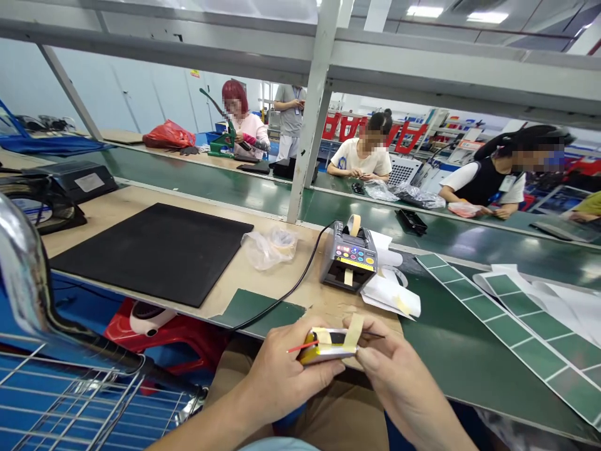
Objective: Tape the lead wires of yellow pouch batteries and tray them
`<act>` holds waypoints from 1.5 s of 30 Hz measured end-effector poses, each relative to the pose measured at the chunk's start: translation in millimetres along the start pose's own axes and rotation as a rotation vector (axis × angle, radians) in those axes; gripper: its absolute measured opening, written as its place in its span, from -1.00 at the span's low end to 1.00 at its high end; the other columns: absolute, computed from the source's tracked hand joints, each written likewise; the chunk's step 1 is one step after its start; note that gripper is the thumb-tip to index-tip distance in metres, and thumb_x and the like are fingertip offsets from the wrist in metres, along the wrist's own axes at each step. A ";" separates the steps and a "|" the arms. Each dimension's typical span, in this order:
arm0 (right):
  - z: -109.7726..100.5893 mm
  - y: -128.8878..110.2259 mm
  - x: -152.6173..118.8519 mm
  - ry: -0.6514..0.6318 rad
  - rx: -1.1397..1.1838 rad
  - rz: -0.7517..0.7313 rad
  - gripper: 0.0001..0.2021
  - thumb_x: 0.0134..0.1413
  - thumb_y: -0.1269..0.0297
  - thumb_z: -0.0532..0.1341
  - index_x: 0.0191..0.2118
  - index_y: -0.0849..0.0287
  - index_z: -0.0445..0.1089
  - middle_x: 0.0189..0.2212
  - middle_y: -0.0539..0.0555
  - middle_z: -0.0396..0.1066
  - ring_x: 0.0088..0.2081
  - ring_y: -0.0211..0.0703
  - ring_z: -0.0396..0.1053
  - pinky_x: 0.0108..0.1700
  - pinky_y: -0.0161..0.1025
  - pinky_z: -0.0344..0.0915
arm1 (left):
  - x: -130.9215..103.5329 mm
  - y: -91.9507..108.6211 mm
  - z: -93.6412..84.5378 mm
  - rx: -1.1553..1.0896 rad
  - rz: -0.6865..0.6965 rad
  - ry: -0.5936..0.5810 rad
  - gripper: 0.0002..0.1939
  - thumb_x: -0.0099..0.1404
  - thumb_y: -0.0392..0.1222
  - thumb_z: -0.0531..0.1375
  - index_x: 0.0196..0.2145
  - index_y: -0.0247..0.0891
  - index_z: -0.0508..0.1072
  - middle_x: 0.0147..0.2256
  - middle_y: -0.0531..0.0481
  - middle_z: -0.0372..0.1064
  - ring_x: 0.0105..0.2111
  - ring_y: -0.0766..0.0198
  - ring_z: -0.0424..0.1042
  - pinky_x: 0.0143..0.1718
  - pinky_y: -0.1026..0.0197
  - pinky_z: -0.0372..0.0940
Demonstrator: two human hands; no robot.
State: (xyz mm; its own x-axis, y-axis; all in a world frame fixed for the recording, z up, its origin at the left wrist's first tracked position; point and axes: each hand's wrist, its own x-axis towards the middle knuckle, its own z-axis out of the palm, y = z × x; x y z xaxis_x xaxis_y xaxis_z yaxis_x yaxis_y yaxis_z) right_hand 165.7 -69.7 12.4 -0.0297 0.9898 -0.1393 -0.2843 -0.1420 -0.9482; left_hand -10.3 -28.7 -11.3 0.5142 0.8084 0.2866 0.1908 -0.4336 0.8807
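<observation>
My left hand (277,371) is closed around a flat silver-and-yellow battery pack (327,356), held above my lap near the table's front edge. A red wire (301,346) sticks out at its left end, and a piece of cream tape lies over the top near it. At the pack's right end, my right hand (393,360) pinches a strip of cream masking tape (354,332) that stands up from the edge. A dark wire end shows by the right fingers. Beyond my hands is a grey tape dispenser (348,258), with a short tape end (348,277) protruding from its front.
A black mat (157,250) covers the left of the table, beside a clear plastic bag (271,247). A black cable (291,289) runs from the dispenser. Green label sheets (493,313) lie right. A metal post (310,119) rises ahead; people sit across the green conveyor (253,188). A wire cart (89,388) stands left.
</observation>
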 end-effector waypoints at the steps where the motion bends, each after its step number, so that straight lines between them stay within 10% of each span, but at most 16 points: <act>1: 5.7 4.7 -0.6 0.016 0.059 0.014 -0.67 -0.19 0.11 0.39 -0.28 0.12 0.42 -0.33 0.05 0.38 -0.26 -0.16 0.33 -0.16 -0.25 0.28 | 0.2 -0.6 1.1 0.005 0.001 -0.004 -0.78 0.18 -0.16 0.26 -0.21 -0.21 0.39 -0.32 0.04 0.47 -0.36 0.28 0.43 -0.30 0.34 0.24; 16: 11.0 -0.8 -4.3 0.128 -0.137 -0.143 -0.85 -0.28 0.27 0.43 -0.59 0.15 0.47 -0.45 0.00 0.27 -0.39 -0.27 0.26 -0.35 -0.35 0.26 | 1.7 -8.1 2.9 -0.005 0.063 -0.123 -0.76 0.17 -0.09 0.26 -0.24 -0.25 0.39 -0.38 0.00 0.45 -0.43 0.28 0.39 -0.35 0.31 0.20; 21: 0.3 4.6 -7.8 0.136 -0.266 -0.106 -0.73 -0.20 0.14 0.39 -0.33 0.15 0.46 -0.39 0.04 0.36 -0.35 -0.19 0.35 -0.34 -0.32 0.33 | 1.3 -7.1 4.9 -0.222 -0.057 -0.110 -0.78 0.12 -0.15 0.29 -0.30 -0.27 0.39 -0.41 0.04 0.35 -0.43 0.31 0.28 -0.36 0.33 0.17; 26: -14.3 8.9 -18.8 0.423 -0.867 -0.790 -0.71 -0.06 0.42 0.31 -0.16 0.06 0.41 -0.33 0.07 0.39 -0.27 -0.11 0.35 -0.18 -0.16 0.31 | 2.0 -6.0 8.7 -0.529 -0.226 -0.079 -0.79 0.04 -0.26 0.30 -0.37 -0.31 0.35 -0.45 0.10 0.24 -0.47 0.39 0.17 -0.42 0.37 0.11; 30: -9.2 0.9 -18.4 0.294 -1.239 -1.230 -0.63 -0.16 0.64 0.28 -0.26 0.02 0.47 -0.53 -0.02 0.35 -0.44 -0.18 0.28 -0.29 -0.16 0.24 | 2.5 -5.1 12.5 -0.642 -0.273 -0.077 -0.80 0.04 -0.29 0.29 -0.40 -0.32 0.31 -0.48 0.13 0.18 -0.49 0.41 0.11 -0.45 0.38 0.09; 41: -7.7 -7.3 -14.9 0.162 -1.362 -1.217 -0.55 -0.09 0.60 0.25 -0.04 0.09 0.41 -0.42 0.08 0.36 -0.33 -0.09 0.24 -0.25 -0.11 0.21 | -1.4 -4.3 4.1 -0.336 -0.076 -0.071 -0.80 0.11 -0.23 0.29 -0.30 -0.27 0.38 -0.46 0.12 0.33 -0.48 0.39 0.26 -0.44 0.39 0.15; 45: -10.0 -12.3 -18.0 0.101 -1.369 -1.125 -0.62 -0.07 0.61 0.23 -0.09 0.16 0.40 -0.40 0.09 0.30 -0.30 -0.09 0.23 -0.23 -0.12 0.20 | 1.0 -13.5 4.9 0.012 0.243 0.012 -0.76 0.16 -0.15 0.28 -0.23 -0.24 0.36 -0.40 0.06 0.46 -0.45 0.31 0.41 -0.40 0.35 0.22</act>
State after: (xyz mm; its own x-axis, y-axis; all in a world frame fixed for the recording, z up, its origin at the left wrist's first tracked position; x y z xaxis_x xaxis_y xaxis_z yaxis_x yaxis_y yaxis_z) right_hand 179.3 -85.9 23.7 -0.3336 0.6096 0.7191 0.8049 0.5813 -0.1194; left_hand -8.3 -23.9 -24.7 0.5361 0.6844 0.4942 0.0728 -0.6207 0.7807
